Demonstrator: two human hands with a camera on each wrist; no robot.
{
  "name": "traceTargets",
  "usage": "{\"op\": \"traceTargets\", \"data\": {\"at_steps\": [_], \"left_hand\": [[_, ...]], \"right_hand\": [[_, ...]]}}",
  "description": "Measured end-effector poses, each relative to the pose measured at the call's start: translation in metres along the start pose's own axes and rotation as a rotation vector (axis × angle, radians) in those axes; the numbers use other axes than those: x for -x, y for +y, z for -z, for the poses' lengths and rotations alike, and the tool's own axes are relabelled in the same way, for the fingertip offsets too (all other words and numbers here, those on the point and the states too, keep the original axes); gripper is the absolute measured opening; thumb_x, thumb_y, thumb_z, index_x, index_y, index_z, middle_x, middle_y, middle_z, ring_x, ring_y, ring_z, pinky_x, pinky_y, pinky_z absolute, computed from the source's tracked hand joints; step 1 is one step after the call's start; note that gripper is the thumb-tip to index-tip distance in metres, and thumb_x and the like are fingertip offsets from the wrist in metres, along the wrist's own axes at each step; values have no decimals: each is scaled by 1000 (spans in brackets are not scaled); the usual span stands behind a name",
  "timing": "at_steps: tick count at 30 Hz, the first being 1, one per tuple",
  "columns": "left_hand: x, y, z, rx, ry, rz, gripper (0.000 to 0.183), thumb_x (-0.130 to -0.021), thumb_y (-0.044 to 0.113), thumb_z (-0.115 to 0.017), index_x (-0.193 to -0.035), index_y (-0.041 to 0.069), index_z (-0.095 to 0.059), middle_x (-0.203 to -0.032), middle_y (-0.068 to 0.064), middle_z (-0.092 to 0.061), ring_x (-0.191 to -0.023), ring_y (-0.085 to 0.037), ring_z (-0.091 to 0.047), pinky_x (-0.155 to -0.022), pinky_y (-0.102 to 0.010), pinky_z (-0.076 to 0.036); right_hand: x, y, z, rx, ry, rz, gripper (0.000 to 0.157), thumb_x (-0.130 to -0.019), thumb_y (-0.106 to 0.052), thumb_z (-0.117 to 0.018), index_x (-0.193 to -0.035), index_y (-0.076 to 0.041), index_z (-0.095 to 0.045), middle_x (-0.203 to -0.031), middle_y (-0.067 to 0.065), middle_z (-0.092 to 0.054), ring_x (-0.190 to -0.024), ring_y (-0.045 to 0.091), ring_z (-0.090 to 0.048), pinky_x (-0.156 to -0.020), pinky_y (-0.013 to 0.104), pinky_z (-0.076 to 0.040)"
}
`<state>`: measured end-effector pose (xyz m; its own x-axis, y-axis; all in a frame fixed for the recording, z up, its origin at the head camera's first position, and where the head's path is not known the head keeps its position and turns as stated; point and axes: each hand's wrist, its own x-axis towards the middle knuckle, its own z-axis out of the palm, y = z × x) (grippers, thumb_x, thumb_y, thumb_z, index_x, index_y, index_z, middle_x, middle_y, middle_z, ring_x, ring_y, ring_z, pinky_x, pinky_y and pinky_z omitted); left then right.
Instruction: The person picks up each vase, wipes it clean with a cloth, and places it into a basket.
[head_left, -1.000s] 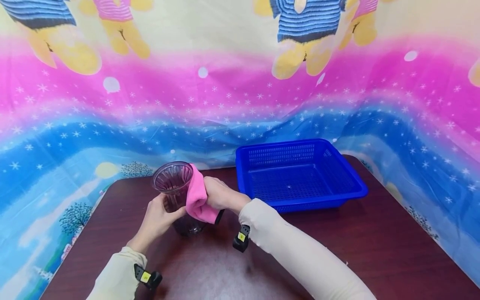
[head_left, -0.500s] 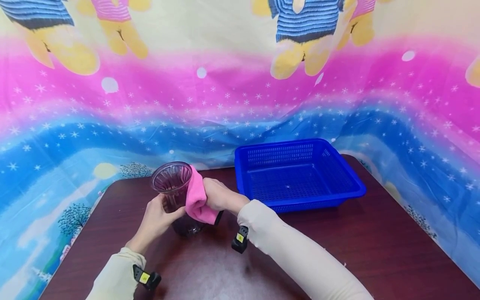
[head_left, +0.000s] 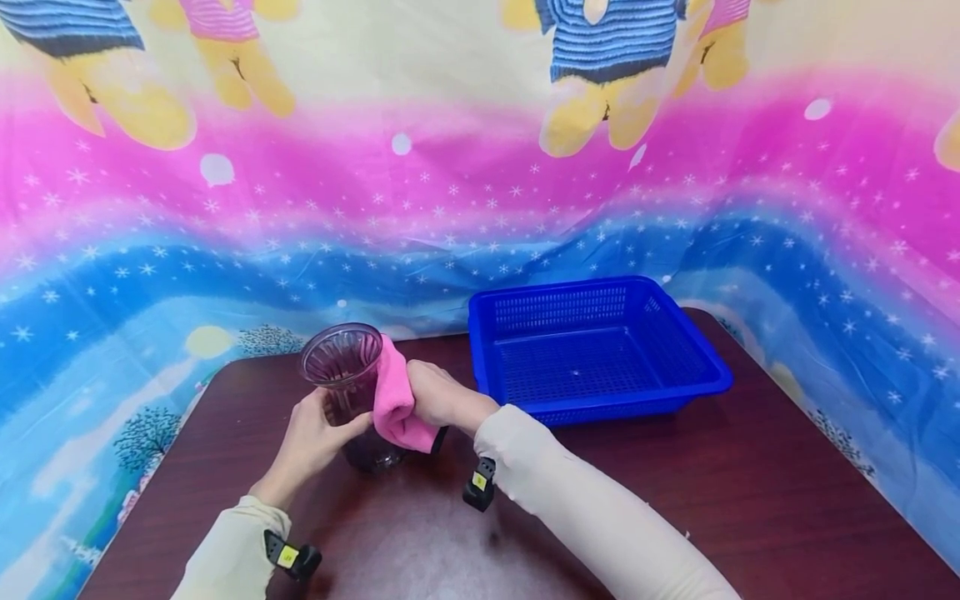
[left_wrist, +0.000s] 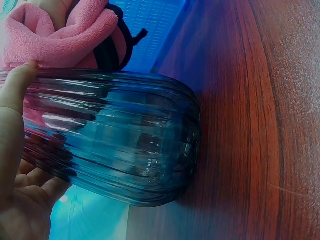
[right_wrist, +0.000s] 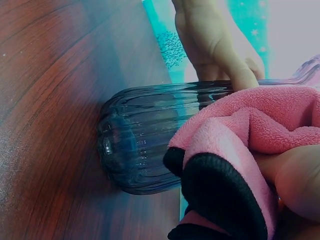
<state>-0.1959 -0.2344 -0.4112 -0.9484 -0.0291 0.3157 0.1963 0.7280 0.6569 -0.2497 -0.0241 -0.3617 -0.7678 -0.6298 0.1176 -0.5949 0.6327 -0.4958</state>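
Observation:
A clear, purplish ribbed glass vase (head_left: 341, 357) with a flared rim stands upright on the dark wood table, left of centre. My left hand (head_left: 318, 433) grips its middle from the left, thumb across the near side and fingers behind. On the vase's right side my right hand (head_left: 438, 392) holds a bunched pink cloth (head_left: 393, 400) with a black edge against the glass. In the left wrist view the vase's ribbed base (left_wrist: 160, 145) rests on the table, and the cloth (left_wrist: 60, 47) lies along its wall. The right fingertips are partly hidden in the cloth's folds (right_wrist: 225, 135).
Right of the hands, a blue perforated plastic basket (head_left: 600, 408) sits near the back of the table (head_left: 720, 492). A printed curtain (head_left: 420, 192) hangs close behind and around the table's back and sides.
The right hand and the cloth have slid slightly down the vase's side. The left hand keeps its grip, and the vase stays in place.

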Motion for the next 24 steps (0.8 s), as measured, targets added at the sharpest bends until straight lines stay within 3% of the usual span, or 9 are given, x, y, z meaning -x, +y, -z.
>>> {"op": "traceTargets", "data": {"at_steps": [24], "left_hand": [[0,0,0,-12,19,12,56,-81,33,-84,-120,-2,-63,-106,-21,-74,-90,-26,-67,-74,-32,-54]], "right_hand": [[3,15,-21,13,-13,-26,20,-80,-12,-79,-69,-12,-63,-69,0,-59,-66,12,-49,-62,24,-48]]}}
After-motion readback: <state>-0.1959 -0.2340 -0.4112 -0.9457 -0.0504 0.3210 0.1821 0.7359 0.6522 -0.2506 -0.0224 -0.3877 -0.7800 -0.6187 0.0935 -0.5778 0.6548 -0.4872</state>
